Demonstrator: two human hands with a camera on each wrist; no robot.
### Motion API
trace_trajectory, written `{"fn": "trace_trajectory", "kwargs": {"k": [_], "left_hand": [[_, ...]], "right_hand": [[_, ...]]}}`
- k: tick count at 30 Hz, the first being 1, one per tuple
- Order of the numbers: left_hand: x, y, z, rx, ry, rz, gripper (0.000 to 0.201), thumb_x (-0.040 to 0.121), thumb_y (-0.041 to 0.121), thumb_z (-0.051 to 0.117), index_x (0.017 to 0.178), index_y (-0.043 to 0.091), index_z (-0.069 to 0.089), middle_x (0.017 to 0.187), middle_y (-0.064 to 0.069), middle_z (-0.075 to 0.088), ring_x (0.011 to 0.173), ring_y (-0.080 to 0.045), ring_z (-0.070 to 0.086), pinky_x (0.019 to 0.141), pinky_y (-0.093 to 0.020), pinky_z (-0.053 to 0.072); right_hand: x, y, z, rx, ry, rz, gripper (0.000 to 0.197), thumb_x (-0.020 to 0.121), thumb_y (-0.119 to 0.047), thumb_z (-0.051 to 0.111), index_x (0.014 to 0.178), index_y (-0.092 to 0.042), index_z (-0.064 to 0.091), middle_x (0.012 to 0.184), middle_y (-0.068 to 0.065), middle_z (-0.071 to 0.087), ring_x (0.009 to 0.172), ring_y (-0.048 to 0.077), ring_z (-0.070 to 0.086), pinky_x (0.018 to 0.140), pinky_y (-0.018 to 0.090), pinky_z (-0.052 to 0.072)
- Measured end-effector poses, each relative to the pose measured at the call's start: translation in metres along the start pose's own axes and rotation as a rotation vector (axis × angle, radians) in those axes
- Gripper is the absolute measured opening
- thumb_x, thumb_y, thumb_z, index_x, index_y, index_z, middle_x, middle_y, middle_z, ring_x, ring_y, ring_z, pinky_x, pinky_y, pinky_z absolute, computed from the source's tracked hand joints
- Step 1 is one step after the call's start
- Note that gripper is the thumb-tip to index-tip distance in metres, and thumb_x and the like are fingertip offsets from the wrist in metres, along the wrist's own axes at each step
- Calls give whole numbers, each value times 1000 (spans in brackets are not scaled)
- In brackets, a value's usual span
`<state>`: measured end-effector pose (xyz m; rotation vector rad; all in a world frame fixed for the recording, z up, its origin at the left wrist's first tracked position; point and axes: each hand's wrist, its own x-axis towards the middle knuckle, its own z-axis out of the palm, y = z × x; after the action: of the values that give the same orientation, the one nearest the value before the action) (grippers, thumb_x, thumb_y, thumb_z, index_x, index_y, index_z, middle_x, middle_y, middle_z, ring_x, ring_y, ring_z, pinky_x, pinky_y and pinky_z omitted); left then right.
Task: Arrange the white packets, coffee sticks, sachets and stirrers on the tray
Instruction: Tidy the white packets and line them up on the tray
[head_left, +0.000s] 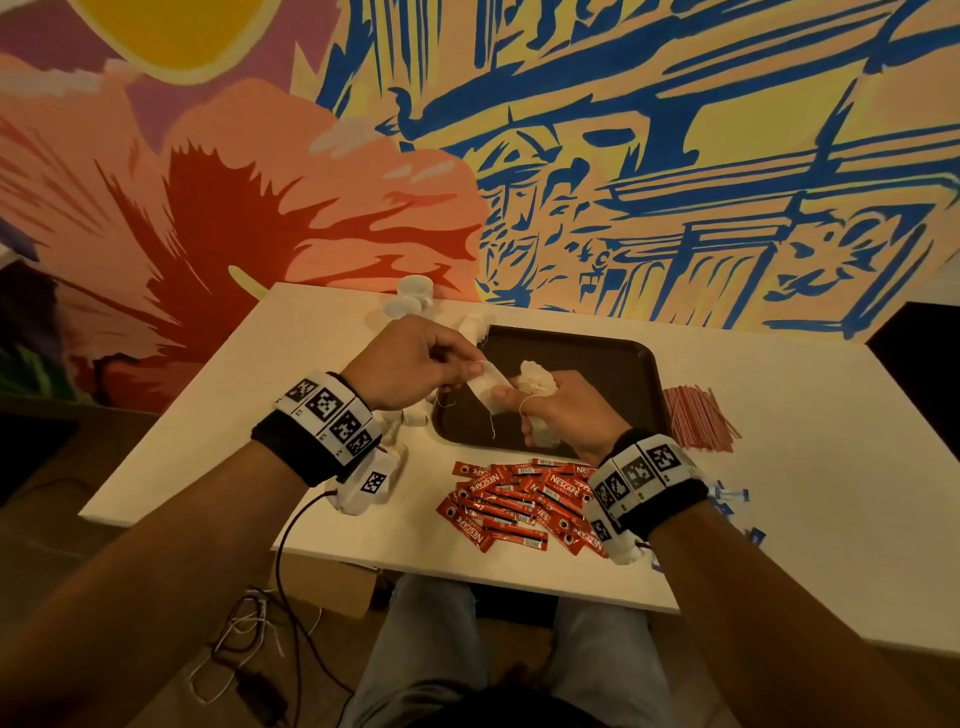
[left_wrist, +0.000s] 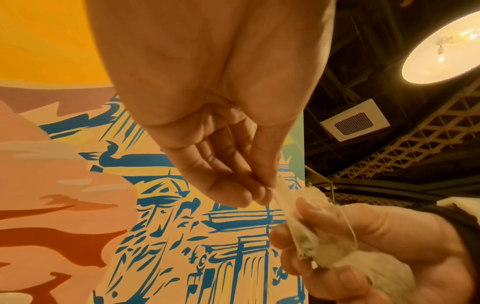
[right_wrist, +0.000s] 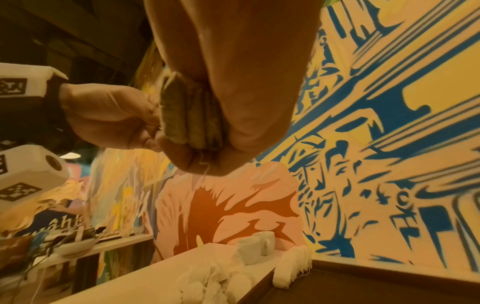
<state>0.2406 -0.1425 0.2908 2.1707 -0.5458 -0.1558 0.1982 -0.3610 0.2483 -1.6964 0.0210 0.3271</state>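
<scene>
Both hands are raised over the dark brown tray (head_left: 613, 364). My left hand (head_left: 470, 366) pinches the top end of one white packet (head_left: 488, 389) between thumb and fingertips (left_wrist: 259, 193). That packet (left_wrist: 298, 232) reaches down to my right hand (head_left: 524, 405), which grips a bundle of white packets (head_left: 537, 382) in its fist. The bundle (right_wrist: 192, 115) shows edge-on in the right wrist view. Red coffee sticks (head_left: 519, 504) lie in a heap in front of the tray. Red stirrers (head_left: 696, 415) lie to its right, and blue sachets (head_left: 732, 499) sit behind my right wrist.
More white packets (right_wrist: 207, 286) lie loose on the white table (head_left: 831, 467) left of the tray, and a few stand at the tray's far left corner (right_wrist: 291, 267). Two white cups (right_wrist: 257, 246) stand by the painted wall. Cables hang below the table's near edge.
</scene>
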Motion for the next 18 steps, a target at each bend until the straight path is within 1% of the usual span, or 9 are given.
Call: {"fn": "trace_trajectory", "kwargs": {"k": [2,3,5,7,10,12,14,16,18], "left_hand": [[8,-3,-6,47,50,11,10,89,16,75,97,20,78,80,-3,75,67,-10,67,71,-24,56],[14,-5,-11,78,73,15,9,89,17,74,98,19,78,80,-1,75,66,-8,66,70,-23,55],[28,-10,-20,148,111,16,11,91,20,72,100,17,77,82,0,74,67,-8,66,70,-24,55],[46,-20,-30,204,144,5,12,93,20,70,101,15,76,84,1,73,67,-8,65,69,-25,54],[78,-39,-40,299,177,-12,14,95,18,66,105,12,74,85,7,67,71,-3,59,67,-18,45],[101,-55,-43,357,206,-36,16,95,15,63,107,14,74,93,5,67,80,-8,58,73,-20,42],[123,-73,-43,372,229,-77,17,94,14,62,107,16,74,102,1,70,92,-14,62,83,-25,46],[143,-92,-38,380,225,-126,18,94,15,61,107,16,73,108,-3,71,100,-20,65,90,-30,49],[158,-109,-28,395,198,-179,18,94,18,60,106,18,74,110,-2,71,103,-21,64,93,-32,50]], "right_hand": [[8,4,-4,67,50,21,16,97,-25,69,108,-14,73,82,2,67,64,10,58,62,26,53],[13,6,-7,84,72,38,16,100,-22,64,111,-13,72,89,5,65,67,10,58,63,25,54],[20,12,-15,106,91,69,21,105,-20,55,115,-11,71,95,7,64,73,12,59,67,26,55],[27,15,-21,160,107,91,29,108,-27,49,116,-10,71,98,10,64,81,16,61,71,30,57],[39,15,-28,271,119,127,36,108,-38,45,120,-13,68,105,13,67,95,24,66,80,41,61],[47,15,-32,317,110,138,37,108,-42,44,123,-16,67,108,14,69,98,27,67,78,44,62],[56,17,-35,316,118,156,36,107,-43,46,123,-19,68,108,12,70,97,25,69,71,40,61],[65,22,-37,322,136,170,33,106,-39,49,121,-17,69,104,11,70,94,24,69,67,36,60],[75,30,-37,338,155,194,29,106,-34,53,120,-13,68,99,11,68,90,24,69,69,35,60]]}}
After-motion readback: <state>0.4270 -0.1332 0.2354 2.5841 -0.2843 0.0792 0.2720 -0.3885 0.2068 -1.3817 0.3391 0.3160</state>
